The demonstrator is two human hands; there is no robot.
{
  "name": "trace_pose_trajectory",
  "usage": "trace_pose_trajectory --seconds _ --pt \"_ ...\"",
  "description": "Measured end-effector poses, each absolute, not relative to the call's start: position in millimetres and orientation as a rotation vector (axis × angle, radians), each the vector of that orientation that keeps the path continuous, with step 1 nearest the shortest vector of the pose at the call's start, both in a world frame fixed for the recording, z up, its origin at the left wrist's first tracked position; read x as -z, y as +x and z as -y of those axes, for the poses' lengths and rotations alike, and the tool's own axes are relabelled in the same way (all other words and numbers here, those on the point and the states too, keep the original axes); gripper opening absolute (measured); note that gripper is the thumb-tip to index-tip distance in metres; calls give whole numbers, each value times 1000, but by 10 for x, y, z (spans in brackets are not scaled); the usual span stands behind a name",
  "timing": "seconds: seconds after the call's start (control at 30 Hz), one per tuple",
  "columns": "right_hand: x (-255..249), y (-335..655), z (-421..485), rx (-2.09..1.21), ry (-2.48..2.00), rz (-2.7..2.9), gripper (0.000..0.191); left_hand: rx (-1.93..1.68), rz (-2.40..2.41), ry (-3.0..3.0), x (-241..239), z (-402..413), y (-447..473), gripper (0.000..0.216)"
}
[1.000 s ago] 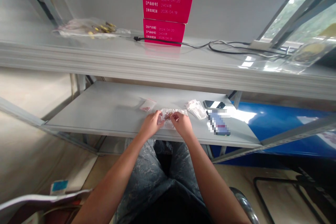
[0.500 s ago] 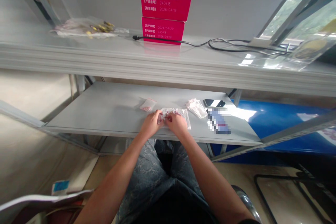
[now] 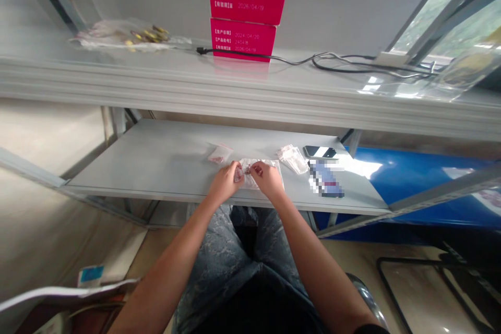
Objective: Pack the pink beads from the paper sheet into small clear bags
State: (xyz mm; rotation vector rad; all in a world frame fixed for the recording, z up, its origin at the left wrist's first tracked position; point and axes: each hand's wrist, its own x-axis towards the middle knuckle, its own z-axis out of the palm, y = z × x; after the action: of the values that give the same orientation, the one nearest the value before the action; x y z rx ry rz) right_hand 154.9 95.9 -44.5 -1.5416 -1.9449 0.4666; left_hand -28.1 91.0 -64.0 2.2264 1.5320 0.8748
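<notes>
I have the left hand [image 3: 224, 183] pinching a small clear bag [image 3: 238, 173], apparently to steady it beside tiny brownish pieces [image 3: 248, 169] on the plastic bag [image 3: 249, 181] lying on the grey tabletop [image 3: 156, 167], while the right hand [image 3: 270, 180] bunches its fingertips narrowly there, whether on a piece I cannot tell remotely.

The upper shelf [image 3: 156, 86], grey with a ribbed front edge. Behind it: a grey panel [image 3: 336, 10]. Above its right end: a window [image 3: 418, 15] with greenery [image 3: 475, 21] outside; bright light patches [image 3: 370, 85] lie on the shelf top. Beneath it: a grey lower shelf [image 3: 156, 162] with metal struts [image 3: 422, 201]. Below its right end: a glossy blue surface [image 3: 407, 175]; lower still, tan floor [image 3: 340, 255] and a black tubular frame [image 3: 407, 260].
</notes>
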Motion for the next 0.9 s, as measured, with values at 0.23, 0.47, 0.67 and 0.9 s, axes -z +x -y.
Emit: trace_pose_trajectory --seconds 0.23,0.47,0.67,0.9 --pt "479 1626 -1039 -314 -1704 2132 22 -878 -1574 2261 682 -932 -274 24" --pt "486 1581 -1014 -298 -1729 2156 21 -887 -1567 2262 684 -928 -270 24" --pt "498 1623 -974 -305 -1737 2090 24 -901 -1560 2283 684 -925 -267 24" --pt "501 1614 -956 -303 -1766 2120 16 -889 -1570 2281 670 -919 -270 20"
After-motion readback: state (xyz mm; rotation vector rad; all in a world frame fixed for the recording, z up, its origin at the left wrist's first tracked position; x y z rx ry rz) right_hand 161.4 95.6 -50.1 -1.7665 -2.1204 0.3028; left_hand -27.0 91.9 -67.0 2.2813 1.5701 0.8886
